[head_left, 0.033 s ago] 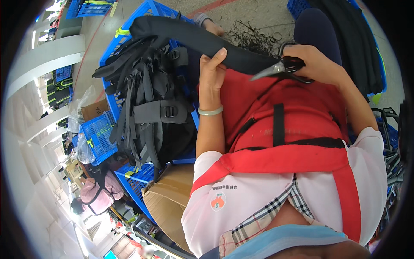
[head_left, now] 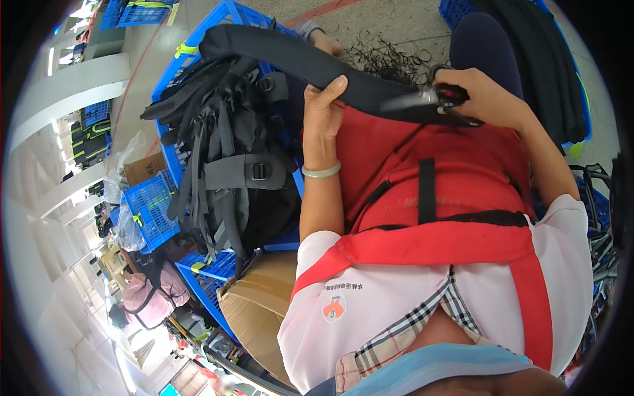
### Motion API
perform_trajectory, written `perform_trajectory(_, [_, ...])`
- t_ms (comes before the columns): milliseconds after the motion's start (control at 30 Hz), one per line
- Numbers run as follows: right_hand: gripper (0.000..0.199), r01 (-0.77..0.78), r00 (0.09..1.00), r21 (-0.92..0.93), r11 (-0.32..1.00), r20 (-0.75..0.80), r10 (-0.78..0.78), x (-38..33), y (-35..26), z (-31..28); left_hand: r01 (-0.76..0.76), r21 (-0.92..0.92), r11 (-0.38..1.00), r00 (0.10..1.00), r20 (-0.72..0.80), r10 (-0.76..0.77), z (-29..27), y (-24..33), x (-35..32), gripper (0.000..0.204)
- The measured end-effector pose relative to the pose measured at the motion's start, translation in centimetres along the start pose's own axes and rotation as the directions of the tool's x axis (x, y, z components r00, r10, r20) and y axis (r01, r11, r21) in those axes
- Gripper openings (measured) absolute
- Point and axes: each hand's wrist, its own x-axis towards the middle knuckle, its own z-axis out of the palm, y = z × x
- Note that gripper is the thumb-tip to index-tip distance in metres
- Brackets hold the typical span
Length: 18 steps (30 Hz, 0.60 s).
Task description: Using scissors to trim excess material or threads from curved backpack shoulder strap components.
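Observation:
My left hand [head_left: 323,109] grips a long black padded strap [head_left: 277,53] that runs across my lap from the upper left. My right hand [head_left: 489,99] holds black-handled scissors [head_left: 432,99], whose blades lie against the strap's right end. A pale green bangle [head_left: 321,171] sits on my left wrist. A red apron [head_left: 422,198] covers my lap beneath both hands.
A pile of black backpacks with straps and buckles [head_left: 231,171] fills a blue plastic crate [head_left: 228,16] on my left. Another person's hand [head_left: 325,43] shows beyond the strap. Black thread clippings [head_left: 389,56] litter the floor. A cardboard box [head_left: 257,303] stands lower left, with more black bags [head_left: 548,66] on the right.

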Motion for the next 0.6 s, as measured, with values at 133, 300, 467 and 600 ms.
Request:
perform_trajectory(133, [0.025,-0.360,0.916,0.620,0.697,0.095,0.389,0.1,-0.1,-0.4,0.108,-0.059,0.992,0.992,0.075,-0.104,0.7,-0.1,-0.4,0.032])
perform_trajectory(300, [0.032,-0.219,0.968,0.356,0.908,-0.035,0.248,-0.3,1.6,4.1,0.067,-0.122,0.990,0.994,0.094,-0.055,2.3,-0.4,-0.6,0.032])
perform_trajectory(467, [0.045,-0.211,0.978,0.207,0.955,0.040,0.207,-0.2,-0.1,3.4,0.005,-0.074,0.997,0.997,0.075,0.000,2.6,-0.4,-1.0,0.031])
perform_trajectory(600, [0.051,-0.149,0.988,0.114,0.982,-0.023,0.152,-0.2,-0.5,3.4,0.005,-0.062,0.998,0.996,0.095,0.001,3.3,-0.8,-1.2,0.026])
